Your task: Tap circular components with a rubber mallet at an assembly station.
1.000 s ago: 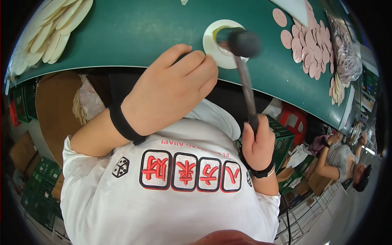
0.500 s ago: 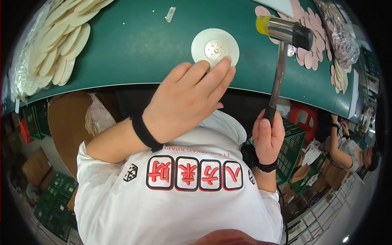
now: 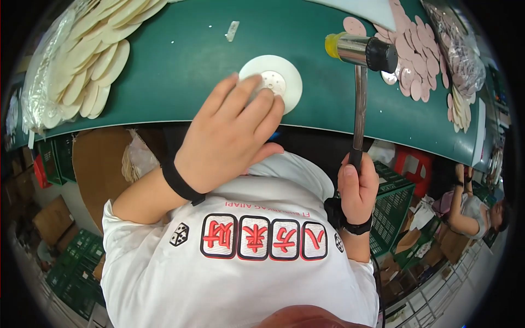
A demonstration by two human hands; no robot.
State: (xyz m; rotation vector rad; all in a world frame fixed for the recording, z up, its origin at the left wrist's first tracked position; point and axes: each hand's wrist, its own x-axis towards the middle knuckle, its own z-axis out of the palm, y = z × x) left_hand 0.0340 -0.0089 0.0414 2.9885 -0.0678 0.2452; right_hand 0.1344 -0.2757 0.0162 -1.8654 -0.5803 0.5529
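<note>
A round white disc lies on the green table, with a smaller pale disc dotted with holes at its middle. My left hand is open, fingertips over the near left part of the disc, hiding some of it. Whether they touch it I cannot tell. My right hand is closed round the grip of a mallet. It is held up, its metal head above the table, one end face yellow and the other black.
Cream oval pieces are heaped at the far left of the table, beside clear plastic wrap. Pink discs lie at the far right. A white strip lies beyond the disc. Another person is at the right.
The white disc has shifted left and nearer in the picture, and my left hand has moved left with its fingers over it. The mallet head has come slightly left and lower.
</note>
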